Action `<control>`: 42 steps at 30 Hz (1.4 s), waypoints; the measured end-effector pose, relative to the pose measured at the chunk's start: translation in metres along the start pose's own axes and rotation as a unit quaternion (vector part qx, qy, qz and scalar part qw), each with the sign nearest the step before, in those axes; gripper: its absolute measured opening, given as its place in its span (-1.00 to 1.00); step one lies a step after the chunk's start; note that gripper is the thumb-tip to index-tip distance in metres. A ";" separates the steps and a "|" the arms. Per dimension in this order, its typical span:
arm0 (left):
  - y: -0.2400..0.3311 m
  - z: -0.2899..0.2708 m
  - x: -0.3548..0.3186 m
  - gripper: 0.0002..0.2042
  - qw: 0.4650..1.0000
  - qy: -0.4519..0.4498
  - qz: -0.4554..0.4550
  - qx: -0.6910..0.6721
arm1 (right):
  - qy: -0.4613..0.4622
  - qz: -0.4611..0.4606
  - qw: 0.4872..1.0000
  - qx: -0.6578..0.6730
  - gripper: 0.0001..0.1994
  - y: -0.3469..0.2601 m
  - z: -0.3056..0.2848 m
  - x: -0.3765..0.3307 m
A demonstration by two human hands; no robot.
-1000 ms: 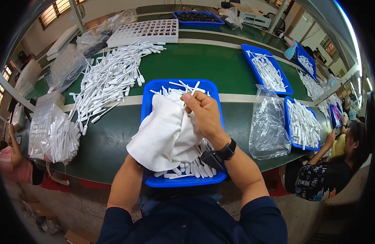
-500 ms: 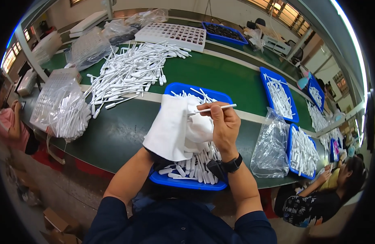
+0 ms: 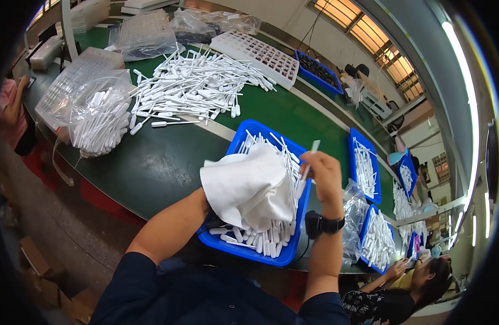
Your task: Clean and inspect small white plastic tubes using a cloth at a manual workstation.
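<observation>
A white cloth [image 3: 249, 187] covers my left hand, so its fingers are hidden; only the forearm [image 3: 171, 222] shows. To its right, my right hand [image 3: 323, 172] pinches a slim white plastic dropper-like stick [image 3: 315, 146], held steeply tilted with its upper end above the fingers. The stick is apart from the cloth. Beneath both hands lies a blue tray [image 3: 302, 219] holding many similar white sticks [image 3: 271, 244] with thicker ends. The cloth hangs over the middle of that tray.
Loose white sticks [image 3: 195, 86] are heaped on the green bench. A clear bag of sticks [image 3: 100, 122] lies left, a white tray with dark-filled holes [image 3: 255, 54] behind. Right are a clear plastic bag [image 3: 355, 216], more blue trays [image 3: 354, 157] and a seated person [image 3: 403, 292].
My right hand has moved right, away from the cloth, and the stick has turned from nearly level to steep. The cloth has slumped lower over my left hand. The whole view has rotated.
</observation>
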State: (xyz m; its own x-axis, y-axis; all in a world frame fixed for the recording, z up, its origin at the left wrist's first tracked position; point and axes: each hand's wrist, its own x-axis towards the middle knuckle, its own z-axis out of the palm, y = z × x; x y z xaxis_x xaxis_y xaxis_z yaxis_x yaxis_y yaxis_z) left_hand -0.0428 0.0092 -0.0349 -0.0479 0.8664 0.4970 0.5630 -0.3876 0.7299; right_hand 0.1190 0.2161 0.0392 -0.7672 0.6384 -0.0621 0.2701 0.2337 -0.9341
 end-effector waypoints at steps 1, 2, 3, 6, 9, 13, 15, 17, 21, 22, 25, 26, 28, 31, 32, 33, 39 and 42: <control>-0.002 0.001 0.002 -0.19 0.997 -0.004 0.006 -0.079 | 0.002 -0.003 1.000 -0.006 -0.73 -0.005 0.000 0.007; -0.002 0.001 0.003 -0.19 0.997 0.000 0.012 -0.079 | -0.010 -0.045 0.992 -0.120 -0.73 -0.009 0.003 0.016; 0.010 -0.006 0.006 -0.21 0.996 0.025 0.036 -0.077 | -0.023 -0.083 0.969 -0.232 -0.72 -0.011 0.007 0.028; 0.024 -0.014 0.012 -0.25 0.990 0.074 0.087 -0.077 | -0.033 -0.197 0.914 -0.354 -0.71 -0.027 0.026 0.081; 0.003 -0.017 0.002 -0.30 0.991 0.040 0.129 -0.016 | -0.091 -0.214 0.901 -0.366 -0.69 -0.031 0.069 0.156; -0.128 0.058 -0.005 -0.46 0.973 0.028 0.136 -0.186 | -0.123 -0.201 0.853 -0.466 -0.62 0.003 0.135 0.233; -0.092 0.044 -0.004 -0.50 0.973 0.030 0.136 -0.182 | -0.111 -0.195 0.852 -0.472 -0.59 0.022 0.143 0.247; -0.048 0.022 -0.014 -0.57 0.977 0.044 0.115 -0.175 | -0.124 -0.145 0.875 -0.444 -0.56 0.032 0.154 0.253; -0.049 0.028 -0.024 -0.34 0.979 0.040 0.029 -0.196 | -0.179 -0.114 0.880 -0.424 -0.59 0.047 0.139 0.276; -0.051 0.030 -0.024 -0.34 0.979 0.038 0.030 -0.197 | -0.178 -0.112 0.881 -0.424 -0.59 0.051 0.135 0.277; -0.055 0.030 -0.023 -0.10 0.985 0.018 0.000 -0.173 | -0.126 -0.009 0.915 -0.383 -0.66 0.035 0.139 0.260; -0.049 0.028 -0.020 -0.10 0.985 0.015 0.001 -0.174 | -0.123 -0.007 0.916 -0.382 -0.66 0.031 0.133 0.257; -0.024 0.016 -0.014 -0.09 0.968 0.009 0.017 -0.252 | -0.067 -0.025 0.921 -0.383 -0.68 0.025 0.116 0.251; -0.005 0.004 -0.013 -0.08 0.966 0.043 0.049 -0.251 | -0.026 -0.060 0.952 -0.300 -0.71 0.007 0.083 0.223; -0.003 0.003 -0.013 -0.08 0.971 0.082 0.074 -0.212 | -0.016 -0.087 0.972 -0.216 -0.74 0.001 0.076 0.207; 0.000 0.003 -0.007 -0.08 0.972 0.117 0.107 -0.175 | 0.020 -0.118 0.985 -0.122 -0.76 -0.011 0.066 0.181; 0.004 0.009 0.007 -0.49 0.800 0.112 -0.130 -0.575 | -0.015 -0.115 0.986 0.124 -0.74 -0.028 0.056 0.017; 0.013 0.016 0.013 -0.56 0.646 0.105 -0.208 -0.727 | -0.084 -0.048 0.983 0.156 -0.77 -0.014 0.059 -0.021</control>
State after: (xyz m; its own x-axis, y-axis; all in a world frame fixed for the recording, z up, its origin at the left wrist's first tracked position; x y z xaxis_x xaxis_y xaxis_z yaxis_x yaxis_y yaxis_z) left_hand -0.0233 0.0207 -0.0266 -0.1425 0.9881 0.0580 -0.8975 -0.1537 0.4135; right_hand 0.0969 0.1561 0.0331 -0.8732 0.4873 -0.0010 0.0203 0.0343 -0.9992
